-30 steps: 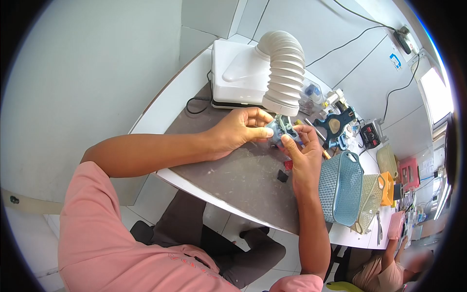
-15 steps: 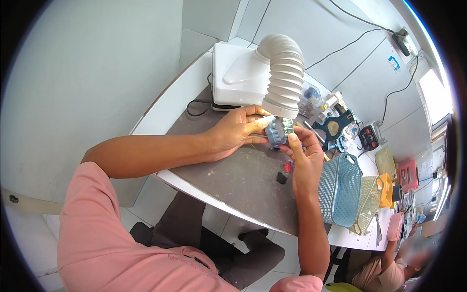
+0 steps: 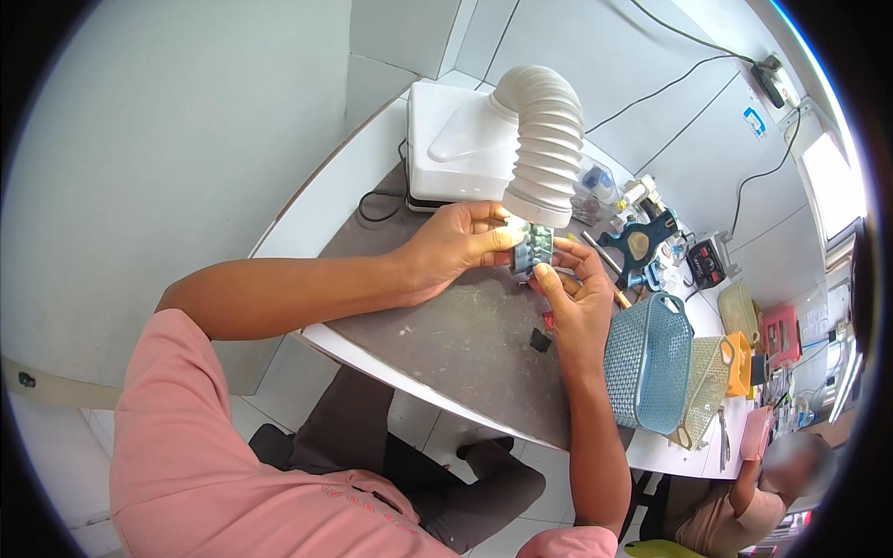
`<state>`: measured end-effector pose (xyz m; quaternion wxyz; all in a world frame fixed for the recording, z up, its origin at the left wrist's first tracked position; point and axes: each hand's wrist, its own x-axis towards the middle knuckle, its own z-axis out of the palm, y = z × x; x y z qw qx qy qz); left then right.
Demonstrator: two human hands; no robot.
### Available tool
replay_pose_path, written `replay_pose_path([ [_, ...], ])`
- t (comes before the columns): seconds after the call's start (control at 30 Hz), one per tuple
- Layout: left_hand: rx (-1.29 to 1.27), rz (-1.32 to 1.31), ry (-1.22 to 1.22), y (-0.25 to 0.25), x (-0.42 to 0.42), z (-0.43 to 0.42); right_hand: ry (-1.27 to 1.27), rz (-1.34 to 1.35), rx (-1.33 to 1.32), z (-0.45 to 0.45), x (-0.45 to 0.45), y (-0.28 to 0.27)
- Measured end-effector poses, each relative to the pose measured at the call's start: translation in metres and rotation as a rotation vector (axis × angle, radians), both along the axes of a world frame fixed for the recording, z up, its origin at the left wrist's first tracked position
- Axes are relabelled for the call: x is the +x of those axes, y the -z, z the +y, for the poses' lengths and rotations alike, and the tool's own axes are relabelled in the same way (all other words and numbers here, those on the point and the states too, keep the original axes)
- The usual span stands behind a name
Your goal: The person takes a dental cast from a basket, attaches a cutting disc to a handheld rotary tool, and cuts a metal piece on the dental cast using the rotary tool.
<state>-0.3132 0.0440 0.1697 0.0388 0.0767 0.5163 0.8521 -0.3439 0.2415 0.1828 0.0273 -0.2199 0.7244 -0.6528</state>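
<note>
A blue-grey dental model point(image 3: 534, 249) with a row of teeth is held between both hands, just below the mouth of a white ribbed hose point(image 3: 547, 139). My left hand point(image 3: 456, 249) grips its left side, thumb and fingers closed on it. From the right, my right hand point(image 3: 579, 296) pinches its lower edge between thumb and fingers. Fingers partly cover the model. On the dark worktop point(image 3: 437, 325) beneath lie a small red piece point(image 3: 548, 320) and a black piece point(image 3: 539, 341), close to my right wrist.
The hose rises from a white box-shaped unit point(image 3: 456, 139) at the back. A blue basket point(image 3: 651, 367), a beige basket point(image 3: 702, 391) and an orange one point(image 3: 738, 363) stand to the right. Blue articulator-like parts point(image 3: 642, 244) lie behind. A co-worker point(image 3: 744, 507) sits at far right.
The dental model has turned in my hands, so its toothed face shows differently. My right hand has shifted slightly left. At far right, the co-worker's head has moved.
</note>
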Motion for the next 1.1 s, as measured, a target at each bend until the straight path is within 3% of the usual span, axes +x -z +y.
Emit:
replay_pose_path([
  [1.1,-0.112,-0.057,-0.057,-0.0017,0.0003,-0.0044,-0.056,0.072,-0.012,0.0010,0.0020,-0.0015],
])
